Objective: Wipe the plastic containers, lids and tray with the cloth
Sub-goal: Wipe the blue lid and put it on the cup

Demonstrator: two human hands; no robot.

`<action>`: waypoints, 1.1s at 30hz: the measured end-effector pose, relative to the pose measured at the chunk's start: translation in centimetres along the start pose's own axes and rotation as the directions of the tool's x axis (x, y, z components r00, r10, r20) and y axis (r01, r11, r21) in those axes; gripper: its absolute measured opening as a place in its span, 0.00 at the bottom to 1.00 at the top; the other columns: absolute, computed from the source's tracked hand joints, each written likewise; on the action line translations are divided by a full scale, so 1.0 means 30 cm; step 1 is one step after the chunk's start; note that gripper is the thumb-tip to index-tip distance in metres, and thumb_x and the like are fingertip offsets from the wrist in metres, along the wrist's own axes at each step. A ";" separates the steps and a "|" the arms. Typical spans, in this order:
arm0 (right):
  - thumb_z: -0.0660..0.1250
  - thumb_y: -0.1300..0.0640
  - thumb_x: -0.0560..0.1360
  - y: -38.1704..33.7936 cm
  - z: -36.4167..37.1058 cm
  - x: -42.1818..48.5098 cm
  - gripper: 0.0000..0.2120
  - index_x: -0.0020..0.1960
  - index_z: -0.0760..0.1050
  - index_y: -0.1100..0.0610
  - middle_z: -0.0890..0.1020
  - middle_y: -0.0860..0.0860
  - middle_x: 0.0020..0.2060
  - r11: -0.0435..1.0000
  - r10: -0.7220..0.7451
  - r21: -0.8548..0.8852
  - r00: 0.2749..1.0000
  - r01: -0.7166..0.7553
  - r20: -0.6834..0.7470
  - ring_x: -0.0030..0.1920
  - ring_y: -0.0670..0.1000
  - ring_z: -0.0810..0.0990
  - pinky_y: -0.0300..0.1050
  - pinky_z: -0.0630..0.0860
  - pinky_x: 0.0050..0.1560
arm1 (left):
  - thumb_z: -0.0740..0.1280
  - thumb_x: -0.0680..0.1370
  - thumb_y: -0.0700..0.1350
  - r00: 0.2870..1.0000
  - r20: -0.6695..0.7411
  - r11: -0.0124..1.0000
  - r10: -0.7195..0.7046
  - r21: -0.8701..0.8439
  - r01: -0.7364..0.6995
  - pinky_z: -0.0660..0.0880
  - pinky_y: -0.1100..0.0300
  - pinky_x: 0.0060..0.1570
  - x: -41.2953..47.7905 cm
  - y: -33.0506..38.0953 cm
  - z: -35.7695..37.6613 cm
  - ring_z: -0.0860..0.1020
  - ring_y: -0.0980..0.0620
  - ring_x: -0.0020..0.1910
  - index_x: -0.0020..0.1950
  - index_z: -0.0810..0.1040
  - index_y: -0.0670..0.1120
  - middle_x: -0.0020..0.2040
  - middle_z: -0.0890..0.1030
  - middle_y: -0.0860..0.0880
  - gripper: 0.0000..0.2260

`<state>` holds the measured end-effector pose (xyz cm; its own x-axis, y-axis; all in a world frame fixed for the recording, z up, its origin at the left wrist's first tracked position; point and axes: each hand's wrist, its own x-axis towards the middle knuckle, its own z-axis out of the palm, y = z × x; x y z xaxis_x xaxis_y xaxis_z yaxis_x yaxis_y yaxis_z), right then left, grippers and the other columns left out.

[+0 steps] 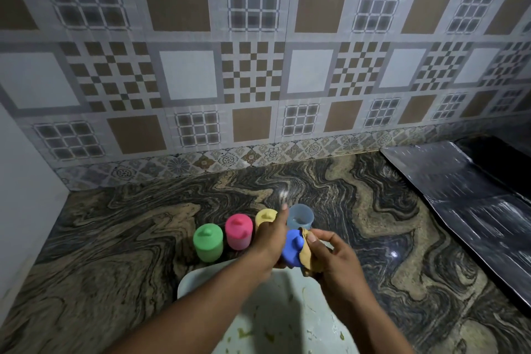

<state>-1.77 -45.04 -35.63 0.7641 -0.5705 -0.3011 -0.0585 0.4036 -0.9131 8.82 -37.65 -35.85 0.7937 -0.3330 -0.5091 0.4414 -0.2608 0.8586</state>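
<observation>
Presently, both hands work above the near edge of a white tray [195, 279] that sits on the swirled brown-and-black counter [115, 238]. The left hand [270, 241] has its grip closed around a blue lid [292, 248], held up off the counter with its knob facing the camera. The right hand [330, 253] has its grip pinched shut on a tan cloth [306, 256], which is pressed against the right side of the blue lid; part of the cloth hangs below the fingers.

Behind the hands, 4 containers stand in a curved row on the counter. From the left: 1 container with a green lid [208, 241], 1 with a pink lid [239, 230], and 1 with a yellow lid [265, 217], the last partly hidden by the left hand. To the right of these stands a clear container [301, 217], uncovered, its open mouth visible.

The tray surface shows greenish specks and smears near the lower edge of the view. The forearms cross over it and hide much of its middle.

A dark glossy sheet [459, 190] lies on the counter at the right, well apart from the containers. A patterned tile wall [258, 66] rises behind the counter.
</observation>
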 end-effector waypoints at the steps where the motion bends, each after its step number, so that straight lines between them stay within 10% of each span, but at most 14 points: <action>1: 0.69 0.59 0.76 -0.018 -0.012 0.006 0.14 0.57 0.75 0.66 0.84 0.63 0.40 0.999 0.019 -0.029 0.998 -0.017 0.065 0.33 0.55 0.80 0.44 0.75 0.30 | 0.58 0.80 0.65 0.998 0.056 0.997 0.006 0.072 -0.010 0.77 0.53 0.46 0.005 0.015 -0.010 0.80 0.45 0.44 0.56 0.78 0.42 0.44 0.81 0.45 0.27; 4: 0.71 0.55 0.72 -0.020 0.020 -0.003 0.17 0.56 0.76 0.64 0.84 0.63 0.41 0.999 -0.049 -0.013 0.997 0.049 0.053 0.37 0.57 0.80 0.47 0.77 0.34 | 0.55 0.82 0.62 0.980 -0.139 0.962 0.140 0.252 -0.102 0.73 0.54 0.50 -0.002 0.051 -0.004 0.80 0.42 0.51 0.57 0.79 0.38 0.53 0.82 0.40 0.28; 8: 0.70 0.56 0.77 0.082 0.104 -0.038 0.07 0.54 0.77 0.55 0.86 0.60 0.44 0.977 -0.210 -0.014 0.954 0.212 -0.213 0.45 0.61 0.85 0.58 0.82 0.47 | 0.52 0.85 0.55 0.902 -0.419 0.993 0.105 -0.007 -0.119 0.70 0.54 0.49 -0.056 0.055 0.038 0.78 0.39 0.53 0.52 0.79 0.36 0.53 0.82 0.38 0.26; 15: 0.67 0.60 0.78 -0.073 -0.018 0.013 0.12 0.57 0.75 0.67 0.83 0.61 0.39 0.995 0.035 -0.098 0.991 -0.022 0.131 0.33 0.54 0.79 0.46 0.76 0.31 | 0.57 0.82 0.62 0.996 0.063 0.998 -0.058 -0.016 0.059 0.74 0.57 0.39 -0.014 0.066 -0.020 0.78 0.48 0.33 0.38 0.75 0.46 0.33 0.80 0.48 0.23; 18: 0.69 0.58 0.78 -0.057 0.033 0.010 0.11 0.55 0.76 0.64 0.83 0.60 0.40 0.985 -0.103 -0.134 0.993 0.109 0.051 0.35 0.53 0.79 0.47 0.76 0.32 | 0.55 0.84 0.58 0.972 -0.211 0.984 0.100 0.169 -0.065 0.71 0.56 0.46 -0.014 0.083 0.004 0.80 0.40 0.53 0.58 0.79 0.39 0.56 0.82 0.39 0.25; 21: 0.68 0.55 0.79 0.044 0.102 -0.027 0.05 0.52 0.77 0.55 0.85 0.58 0.43 0.958 -0.269 -0.155 0.946 0.242 -0.183 0.39 0.53 0.82 0.52 0.79 0.36 | 0.52 0.85 0.54 0.900 -0.411 0.990 0.143 0.071 -0.125 0.73 0.53 0.50 -0.052 0.071 0.028 0.79 0.37 0.55 0.56 0.80 0.35 0.56 0.82 0.36 0.25; 28: 0.68 0.59 0.78 -0.076 -0.002 -0.012 0.09 0.53 0.77 0.65 0.83 0.62 0.38 0.984 -0.014 -0.177 0.996 0.031 0.093 0.33 0.54 0.79 0.45 0.76 0.29 | 0.59 0.81 0.63 0.998 0.035 0.997 -0.045 0.058 0.043 0.68 0.60 0.35 -0.015 0.063 -0.031 0.70 0.50 0.28 0.33 0.71 0.47 0.29 0.72 0.48 0.24; 33: 0.67 0.57 0.79 -0.018 0.085 -0.029 0.07 0.53 0.78 0.60 0.84 0.57 0.38 0.966 -0.233 -0.135 0.969 0.220 -0.086 0.35 0.52 0.79 0.45 0.75 0.30 | 0.54 0.85 0.55 0.933 -0.340 0.992 0.116 0.092 -0.089 0.68 0.55 0.46 -0.050 0.098 0.023 0.78 0.39 0.54 0.58 0.78 0.35 0.57 0.81 0.37 0.24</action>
<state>-0.76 -42.94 -34.17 0.6985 -0.7082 -0.1025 0.0249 0.1672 -0.9856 8.64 -38.55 -32.61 0.9341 -0.0329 -0.3556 0.3283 -0.3125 0.8914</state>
